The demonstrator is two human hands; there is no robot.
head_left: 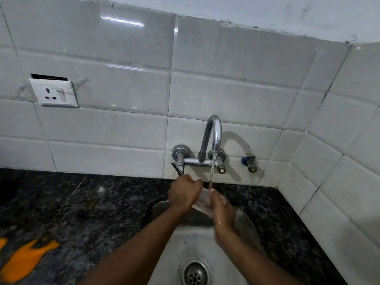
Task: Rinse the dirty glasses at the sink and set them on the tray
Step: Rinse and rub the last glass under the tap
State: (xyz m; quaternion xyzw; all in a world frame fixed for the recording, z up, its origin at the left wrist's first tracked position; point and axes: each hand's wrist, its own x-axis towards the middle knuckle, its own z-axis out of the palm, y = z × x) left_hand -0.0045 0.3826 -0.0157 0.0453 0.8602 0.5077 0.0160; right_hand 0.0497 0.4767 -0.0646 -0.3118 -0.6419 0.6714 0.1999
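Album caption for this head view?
Rinsing: left hand and right hand hold a glass under the running tap, over the sink.

The back wall is covered with glossy white tiles [123,64] laid in staggered rows, and plain white paint [267,9] is seen above them. A strip of ceiling light [121,20] is reflected in the upper tiles. A white socket plate [53,93] is set crookedly at the left, with a dark gap [49,77] left open above it. A tiled side wall [349,140] is met at the right corner. A blue-handled valve [249,162] is fixed low on the back wall. Below, a dark speckled stone counter [82,202] is seen, with blurred orange patches [26,258] at its near left.
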